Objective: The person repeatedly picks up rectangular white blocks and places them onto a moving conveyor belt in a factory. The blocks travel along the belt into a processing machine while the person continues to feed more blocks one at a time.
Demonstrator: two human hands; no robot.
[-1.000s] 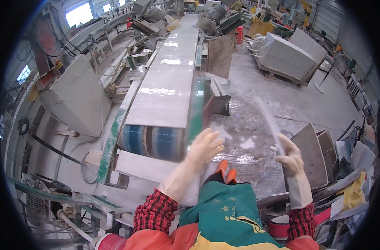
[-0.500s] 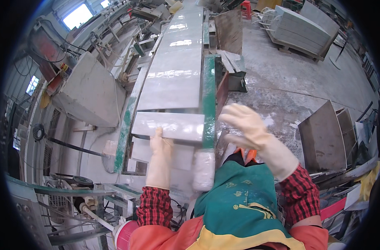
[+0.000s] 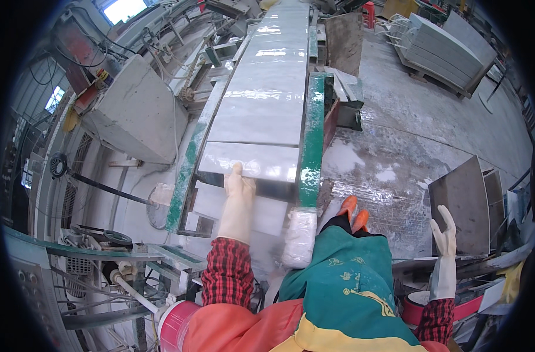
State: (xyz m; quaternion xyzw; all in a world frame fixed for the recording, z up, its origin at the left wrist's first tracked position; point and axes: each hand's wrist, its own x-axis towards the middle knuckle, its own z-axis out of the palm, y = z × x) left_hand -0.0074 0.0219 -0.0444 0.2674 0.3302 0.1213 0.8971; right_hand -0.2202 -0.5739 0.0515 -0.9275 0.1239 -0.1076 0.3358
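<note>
My left hand (image 3: 239, 186), in a cream rubber glove, grips the near edge of a narrow white slab (image 3: 266, 161). One digit lies on the slab's top; the rest are hidden at the edge. The narrow slab lies across the conveyor, its far edge close against a long row of wet, shiny white slabs (image 3: 264, 111). Far out to the right, my right hand (image 3: 445, 239), gloved the same way, is raised with its fingers apart and holds nothing. Below the narrow slab, another pale piece (image 3: 267, 216) lies lower in the frame.
Green rails (image 3: 312, 146) flank the conveyor, with a plastic-wrapped end (image 3: 301, 237) near my apron. Brown panels (image 3: 460, 202) lean at right. A slab stack (image 3: 437, 50) stands at far right. A red bucket (image 3: 417, 308) sits by my right forearm; a control box (image 3: 36, 287) is at lower left.
The narrow slab has closed the gap to the row beyond it, with my left hand still on its edge. My right hand has swung away to the right and lower.
</note>
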